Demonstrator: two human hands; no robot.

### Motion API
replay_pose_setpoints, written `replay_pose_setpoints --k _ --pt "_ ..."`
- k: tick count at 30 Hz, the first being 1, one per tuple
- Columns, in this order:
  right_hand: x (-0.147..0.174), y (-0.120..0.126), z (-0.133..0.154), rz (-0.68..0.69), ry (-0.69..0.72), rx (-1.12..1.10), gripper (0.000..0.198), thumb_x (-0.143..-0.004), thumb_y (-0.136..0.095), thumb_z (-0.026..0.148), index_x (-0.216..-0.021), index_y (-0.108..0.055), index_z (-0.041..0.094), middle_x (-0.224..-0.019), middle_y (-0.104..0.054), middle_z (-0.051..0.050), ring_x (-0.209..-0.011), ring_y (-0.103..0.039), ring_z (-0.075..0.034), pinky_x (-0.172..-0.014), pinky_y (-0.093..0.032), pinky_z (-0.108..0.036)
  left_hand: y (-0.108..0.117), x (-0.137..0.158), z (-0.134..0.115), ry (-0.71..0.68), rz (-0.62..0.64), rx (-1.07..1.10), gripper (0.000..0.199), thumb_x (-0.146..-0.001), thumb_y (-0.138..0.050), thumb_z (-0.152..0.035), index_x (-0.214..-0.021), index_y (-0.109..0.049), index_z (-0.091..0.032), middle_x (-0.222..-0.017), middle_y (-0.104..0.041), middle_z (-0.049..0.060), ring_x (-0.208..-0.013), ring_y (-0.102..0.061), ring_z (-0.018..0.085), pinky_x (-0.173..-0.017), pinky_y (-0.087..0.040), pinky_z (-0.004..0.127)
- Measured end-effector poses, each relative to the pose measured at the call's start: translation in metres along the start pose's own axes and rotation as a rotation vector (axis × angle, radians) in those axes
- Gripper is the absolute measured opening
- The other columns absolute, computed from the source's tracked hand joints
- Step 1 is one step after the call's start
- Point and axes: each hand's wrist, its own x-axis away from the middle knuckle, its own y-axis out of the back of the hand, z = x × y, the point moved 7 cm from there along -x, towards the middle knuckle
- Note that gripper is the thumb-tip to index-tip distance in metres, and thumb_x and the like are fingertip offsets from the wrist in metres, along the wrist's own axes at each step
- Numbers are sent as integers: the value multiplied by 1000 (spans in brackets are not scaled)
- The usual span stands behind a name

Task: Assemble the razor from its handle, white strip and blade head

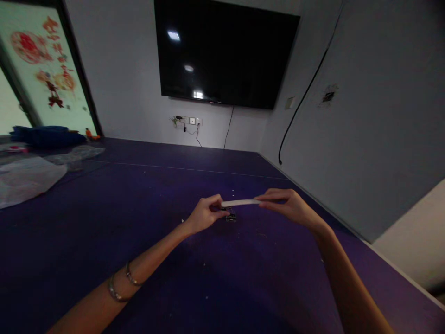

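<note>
A thin white strip [240, 202], slightly bowed, spans the gap between my two hands above the purple surface. My left hand [206, 214] pinches its left end between thumb and fingers. At the other end my right hand [285, 204] grips it with thumb below and fingers on top. Just beneath the strip, close to my left fingertips, is a small dark object [231, 216] with some clear or shiny parts; its kind is too small to make out. Two silver bangles [117, 290] circle my left forearm.
The purple surface [156, 260] carries scattered white bits. Clear plastic sheeting [31, 178] and a dark blue cloth bundle [48, 136] lie at left. A large television [225, 51] hangs on the far wall above sockets [192, 121] with cords. A black cable [302, 102] dangles along the right wall.
</note>
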Motion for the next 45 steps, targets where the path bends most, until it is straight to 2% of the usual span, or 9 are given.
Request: replay_pose_setpoints --k 6,12,17,21,26,31,38,42,45 --pt "-1 4 -10 -50 -41 7 28 -76 -61 42 -94 -72 23 -88 -68 -6 -81 -61 -19 -71 -45 -30 2 0 -4 -40 -40 -41 24 -68 -69 -26 -64 -48 -16 -63 -50 -5 -59 -47 8 -56 -39 20" --pt "0 0 -8 -2 -14 -42 29 -75 -62 42 -93 -72 23 -85 -68 -6 -78 -60 -17 -67 -44 -28 2 -1 -3 -24 -19 25 24 -68 -69 -27 -67 -49 -16 -63 -53 -4 -59 -50 9 -57 -40 22" --pt "-1 2 -12 -72 -47 -40 29 -75 -62 42 -94 -72 23 -84 -68 -6 -75 -60 -17 -64 -44 -28 6 -3 -3 -30 -55 76 24 -67 -69 -25 -66 -47 -16 -66 -54 -3 -60 -50 9 -58 -40 22" --pt "-2 -4 -12 6 -28 -86 28 -74 -63 41 -93 -72 22 -84 -67 -6 -76 -59 -17 -64 -44 -28 7 -3 -5 -13 -60 60 23 -67 -69 -24 -66 -48 -16 -61 -51 -4 -57 -48 8 -56 -38 21" --pt "-2 1 -20 -47 -64 -94 26 -74 -64 39 -92 -72 22 -88 -68 -6 -80 -60 -18 -68 -44 -29 8 -3 -8 9 -77 66 22 -66 -69 -22 -65 -48 -16 -62 -52 -4 -56 -48 7 -54 -38 20" --pt "-2 -2 -22 12 -62 -125 28 -73 -64 39 -92 -73 21 -88 -69 -6 -80 -61 -19 -67 -46 -29 8 -4 -9 -9 -70 81 22 -65 -70 -23 -65 -49 -16 -61 -53 -5 -57 -50 8 -56 -40 21" --pt "-1 1 -48 -153 -225 -177 36 -69 -65 43 -95 -71 20 -91 -70 -7 -80 -63 -20 -69 -48 -31 8 -2 -9 24 -58 132 20 -68 -68 -25 -68 -50 -16 -66 -61 0 -61 -58 11 -60 -45 24" --pt "-5 -8 -51 -183 -254 -257 42 -74 -59 44 -107 -66 19 -89 -69 -6 -73 -61 -17 -62 -47 -28 14 -2 5 74 -172 263 23 -69 -66 -27 -71 -45 -18 -55 -55 -5 -48 -55 9 -49 -45 21" --pt "-11 -18 -48 -167 -237 -230 40 -76 -57 43 -107 -66 18 -76 -65 -2 -62 -55 -12 -55 -42 -24 19 0 19 117 -288 344 22 -71 -63 -30 -73 -44 -19 -47 -47 -10 -34 -44 6 -38 -38 18"
